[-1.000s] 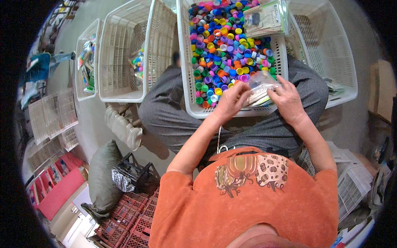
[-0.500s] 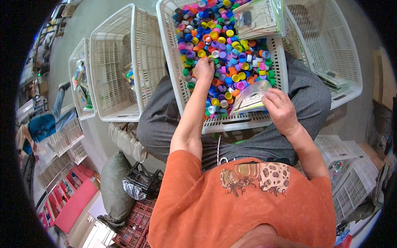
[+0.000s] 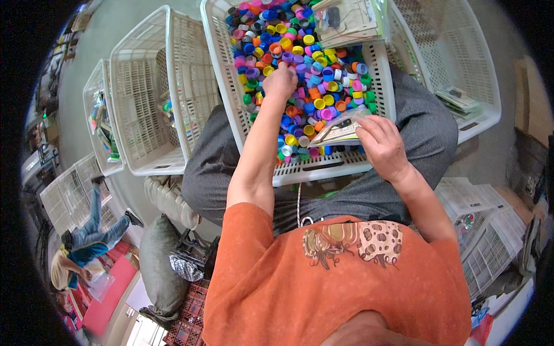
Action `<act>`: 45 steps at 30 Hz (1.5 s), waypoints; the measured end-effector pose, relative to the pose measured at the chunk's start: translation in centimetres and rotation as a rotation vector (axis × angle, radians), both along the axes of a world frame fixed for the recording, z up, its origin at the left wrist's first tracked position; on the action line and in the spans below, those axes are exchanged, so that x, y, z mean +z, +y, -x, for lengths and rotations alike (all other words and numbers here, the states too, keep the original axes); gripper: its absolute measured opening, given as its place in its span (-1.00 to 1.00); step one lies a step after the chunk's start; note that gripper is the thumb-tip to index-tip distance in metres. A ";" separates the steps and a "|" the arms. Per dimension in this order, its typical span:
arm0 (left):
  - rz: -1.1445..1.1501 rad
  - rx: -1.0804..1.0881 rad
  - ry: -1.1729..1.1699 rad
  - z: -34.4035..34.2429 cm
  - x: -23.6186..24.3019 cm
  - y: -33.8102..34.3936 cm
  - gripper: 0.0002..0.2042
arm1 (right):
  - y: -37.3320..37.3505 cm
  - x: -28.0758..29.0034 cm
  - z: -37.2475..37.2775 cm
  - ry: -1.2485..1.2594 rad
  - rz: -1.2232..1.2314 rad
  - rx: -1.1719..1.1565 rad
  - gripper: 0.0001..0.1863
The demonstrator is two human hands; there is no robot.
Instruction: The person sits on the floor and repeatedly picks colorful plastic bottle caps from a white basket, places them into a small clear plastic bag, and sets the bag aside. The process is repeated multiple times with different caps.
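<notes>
A white plastic basket (image 3: pixel 221 81) in front of me is filled with a heap of bottle caps (image 3: pixel 288 43) in many colours. Into the left part of this heap reaches my left hand (image 3: pixel 281 82), fingers curled down and their tips hidden among the caps. Over the basket's near right corner, my right hand (image 3: pixel 382 143) pinches the edge of a clear plastic bag (image 3: pixel 339 131) with flat pieces inside. The bag's mouth gapes toward the caps. On the far right of the heap lie more filled clear bags (image 3: pixel 349 23).
Tall white baskets (image 3: pixel 153 104) stand at my left, and another white basket (image 3: pixel 461 63) at my right holds a few bags (image 3: pixel 459 104). A grey-green sack (image 3: pixel 161 265) and a dark red crate (image 3: pixel 190 308) are at lower left. A person (image 3: pixel 81 254) is beyond them.
My left hand has shifted a little farther and to the right over the caps. The right hand still grips the bag, whose mouth looks narrower. The person at left is now more fully in view.
</notes>
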State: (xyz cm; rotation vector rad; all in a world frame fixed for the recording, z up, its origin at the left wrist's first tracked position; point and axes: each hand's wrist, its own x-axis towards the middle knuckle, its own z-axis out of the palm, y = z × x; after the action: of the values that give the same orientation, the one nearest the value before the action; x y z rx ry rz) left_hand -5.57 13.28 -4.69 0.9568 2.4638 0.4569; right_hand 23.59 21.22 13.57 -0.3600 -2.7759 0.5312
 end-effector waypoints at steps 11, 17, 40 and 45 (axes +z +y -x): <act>-0.509 -0.046 -0.196 -11.5 19.8 -10.5 -0.63 | -1.5 -0.1 -0.2 0.005 -0.026 0.118 -0.85; -0.402 -0.312 0.044 -15.6 21.7 -9.4 -0.49 | -2.6 0.2 -0.5 0.005 -0.044 0.178 -0.83; -0.175 -0.185 -0.095 -4.9 1.4 -1.8 -0.63 | -1.1 -0.5 -0.6 -0.030 0.081 0.082 -0.82; -0.077 -0.169 0.028 -3.6 0.9 0.7 -0.67 | -1.1 -0.2 -0.5 -0.058 0.134 0.079 -0.82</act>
State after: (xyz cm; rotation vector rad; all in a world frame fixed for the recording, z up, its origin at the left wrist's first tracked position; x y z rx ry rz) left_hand -2.01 13.93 -3.80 1.1987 2.3794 0.4864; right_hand 24.07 20.14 13.38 -0.3002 -2.8271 0.7398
